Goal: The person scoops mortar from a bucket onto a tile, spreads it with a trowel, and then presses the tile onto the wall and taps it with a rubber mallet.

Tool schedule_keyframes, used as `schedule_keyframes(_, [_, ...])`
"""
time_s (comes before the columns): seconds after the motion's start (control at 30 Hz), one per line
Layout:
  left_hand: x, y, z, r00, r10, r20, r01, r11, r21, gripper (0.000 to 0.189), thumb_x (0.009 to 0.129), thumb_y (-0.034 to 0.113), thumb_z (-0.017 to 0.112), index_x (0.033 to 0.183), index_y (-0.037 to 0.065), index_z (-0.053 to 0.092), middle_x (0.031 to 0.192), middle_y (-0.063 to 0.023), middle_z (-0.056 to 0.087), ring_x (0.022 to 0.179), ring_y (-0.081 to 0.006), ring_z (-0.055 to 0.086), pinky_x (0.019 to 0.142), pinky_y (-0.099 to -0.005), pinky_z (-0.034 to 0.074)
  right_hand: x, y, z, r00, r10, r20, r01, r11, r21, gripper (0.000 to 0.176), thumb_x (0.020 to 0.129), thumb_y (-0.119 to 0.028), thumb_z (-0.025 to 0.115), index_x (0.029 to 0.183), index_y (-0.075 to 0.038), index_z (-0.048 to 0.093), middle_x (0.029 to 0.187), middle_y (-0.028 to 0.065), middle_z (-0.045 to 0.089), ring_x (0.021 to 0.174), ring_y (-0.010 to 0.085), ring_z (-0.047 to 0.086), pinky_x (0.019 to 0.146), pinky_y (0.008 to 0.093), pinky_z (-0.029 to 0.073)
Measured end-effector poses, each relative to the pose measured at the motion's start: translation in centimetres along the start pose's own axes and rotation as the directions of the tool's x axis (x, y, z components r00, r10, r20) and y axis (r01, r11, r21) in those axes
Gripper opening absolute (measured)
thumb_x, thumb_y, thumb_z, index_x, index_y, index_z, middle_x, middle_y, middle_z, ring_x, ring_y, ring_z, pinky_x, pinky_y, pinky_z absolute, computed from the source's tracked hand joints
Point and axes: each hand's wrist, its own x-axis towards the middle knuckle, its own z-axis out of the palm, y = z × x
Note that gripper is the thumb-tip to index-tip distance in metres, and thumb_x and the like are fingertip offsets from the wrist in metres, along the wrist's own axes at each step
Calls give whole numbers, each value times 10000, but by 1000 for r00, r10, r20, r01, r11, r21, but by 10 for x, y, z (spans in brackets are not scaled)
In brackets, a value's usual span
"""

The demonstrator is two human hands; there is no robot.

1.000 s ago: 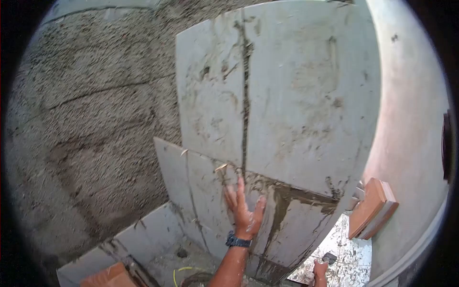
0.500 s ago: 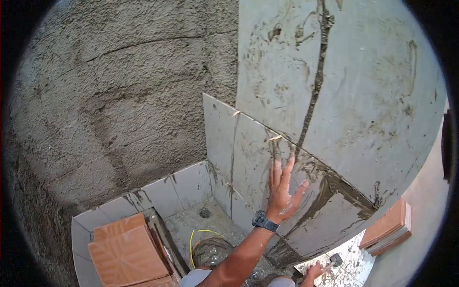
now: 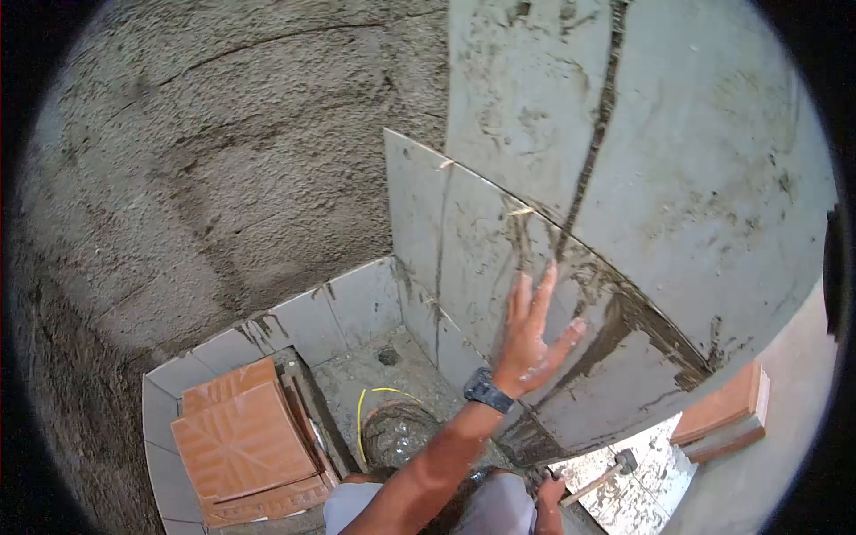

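Tiling status, by my read: the right wall is mostly covered. The big upper tiles are up, with a dark mortar-filled joint between them. The lower-row tile sits on that wall just beneath them, with wet mortar smeared over its right part.

Left hand lies flat on that tile, fingers spread and straight, gripping nothing. There's a watch on the wrist. Right hand is low at the near edge, fingers closed round the handle of a hammer, head pointing right and clear of the wall.

Small spacers stick out of the joint along the tile's top edge, so I judge it isn't locked in yet. Faces are uncleaned and the joints look ungrouted.

What's left: the far-left wall is bare rough render with scored lines. Only a skirting course runs along its foot.

Surface and room:
- It's a tight corner, and the floor below is raw mortar with a small drain hole.
- A yellow line curls by a round dark opening, bucket or pipe, can't tell.
- A stack of orange tiles lies ribbed backs up, near left.
- More orange tiles lean at the right past the wall's end.
- Patterned flooring shows past the wall's end, near right.
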Motion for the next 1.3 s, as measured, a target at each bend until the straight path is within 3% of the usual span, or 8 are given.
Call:
schedule_keyframes(0.23, [1,7,-12,1000,17,23,-17,1000,-7,814,874,393,661,1510,77,263,1523,-246,281,1432,-434,189,1147,-473,187,-28,-7,-40,997,77,6,-77,982,175,411,824,-174,731,1107,83,581,926,187,640,864,305,609,784,399,472])
schedule_keyframes(0.3, [-1,3,-15,998,-1,62,0,1000,12,813,875,391,660,1508,70,265,1526,-238,280,1440,-423,179,1147,-473,189,-100,-132,-53,974,196,117,-216,957,193,411,830,-165,729,1128,65,564,962,191,635,919,301,611,801,399,473])
schedule_keyframes(0.5, [-11,0,-12,993,-31,114,24,998,64,894,852,400,675,1519,39,201,1541,-239,245,1445,-422,161,1150,-473,183,-62,-58,-25,999,-29,26,35,956,-290,407,821,-178,730,1122,51,579,968,214,657,949,310,637,820,402,485])
schedule_keyframes(0.53, [-11,1,-10,994,-39,105,31,996,85,919,847,405,678,1522,29,180,1546,-240,231,1444,-428,158,1151,-473,180,-88,-117,-46,987,81,141,-50,976,-212,468,795,-221,747,1136,57,586,998,234,661,960,344,639,848,410,485])
schedule_keyframes(0.83, [-53,-3,0,964,-141,223,126,989,82,973,838,425,691,1523,6,141,1563,-246,179,1444,-454,129,1154,-475,171,-29,-8,24,957,-258,130,283,930,-233,286,788,-125,730,1004,32,630,886,184,694,830,291,664,754,393,502])
schedule_keyframes(1.07, [-78,-27,-22,939,-278,201,237,949,206,992,829,430,718,1513,-13,152,1541,-259,239,1442,-350,234,1157,-410,211,-40,-3,32,962,-142,233,149,989,-15,322,819,-174,722,985,88,635,896,239,681,856,340,664,758,428,493])
schedule_keyframes(1.17, [-83,-33,-43,947,-260,186,207,942,266,942,851,404,703,1506,-20,175,1521,-256,289,1420,-347,288,1149,-395,235,-66,-42,11,975,-16,220,65,974,-216,340,824,-191,715,999,89,630,871,246,674,837,343,659,737,442,498])
schedule_keyframes(1.3, [-107,-75,-53,913,-368,174,320,914,251,855,863,394,697,1479,-18,271,1484,-257,350,1389,-357,339,1134,-415,268,-33,6,25,972,-123,199,142,986,-86,400,823,-221,707,1066,80,605,907,246,658,860,371,633,771,442,488])
